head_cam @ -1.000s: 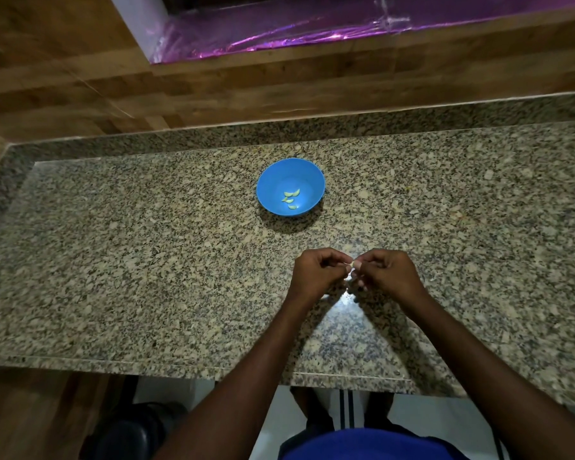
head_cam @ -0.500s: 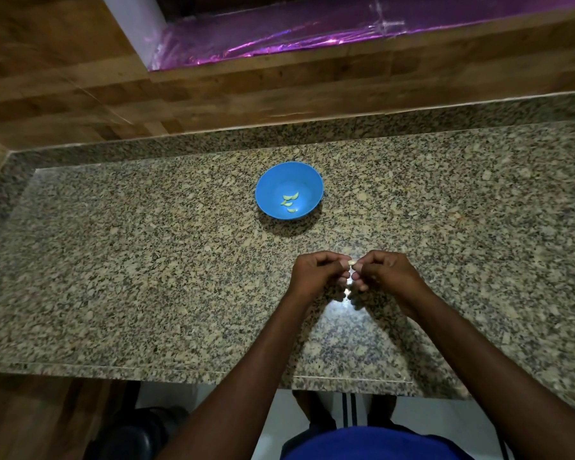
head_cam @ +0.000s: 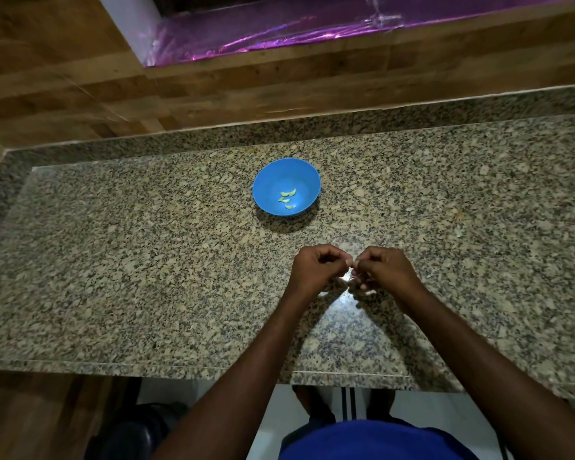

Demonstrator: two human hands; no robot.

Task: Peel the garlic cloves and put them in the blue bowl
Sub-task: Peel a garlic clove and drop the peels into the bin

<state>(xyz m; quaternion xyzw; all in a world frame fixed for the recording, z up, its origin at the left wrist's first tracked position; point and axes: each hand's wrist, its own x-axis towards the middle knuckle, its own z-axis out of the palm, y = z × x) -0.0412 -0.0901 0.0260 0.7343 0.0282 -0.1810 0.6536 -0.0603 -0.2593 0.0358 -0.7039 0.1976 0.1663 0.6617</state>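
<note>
A blue bowl [head_cam: 266,187] stands on the granite counter [head_cam: 130,260], holding several pale peeled garlic cloves [head_cam: 287,199]. In front of it, just above the counter, my left hand [head_cam: 316,268] and my right hand [head_cam: 384,268] meet fingertip to fingertip. Both pinch a small garlic clove [head_cam: 350,269] between them; only a sliver of it shows past the fingers. A few pale bits of skin [head_cam: 359,305] lie on the counter under my right hand.
A wooden wall [head_cam: 213,94] rises behind the counter, with a shiny purple sheet [head_cam: 312,28] in an opening above it. The counter's front edge [head_cam: 180,366] runs near my body. A dark object [head_cam: 136,433] sits on the floor at the lower left.
Both hands stay together on the clove with small finger shifts. The bowl and the counter sit slightly lower in the view.
</note>
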